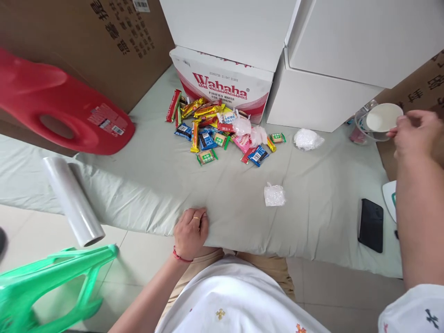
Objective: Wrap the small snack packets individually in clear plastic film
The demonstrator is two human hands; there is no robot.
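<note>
Cup point(383, 115), white, is far R near white box point(312, 99); R hand point(418, 134) pinches its rim, prob. b/c that edge is handiest. L hand point(192, 231), fingers curled in, rests on sheet point(239, 226), maybe for support, I'd say.

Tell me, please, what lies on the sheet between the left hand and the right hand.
The head view shows a small bubble-wrap piece on the sheet between left hand and right hand.

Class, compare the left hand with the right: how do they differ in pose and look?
The left hand rests curled on the pale sheet; the right hand is stretched out to the white cup. The left hand wears a ring, with a red bracelet at its wrist; the right hand shows neither. Both are gloveless.
</note>
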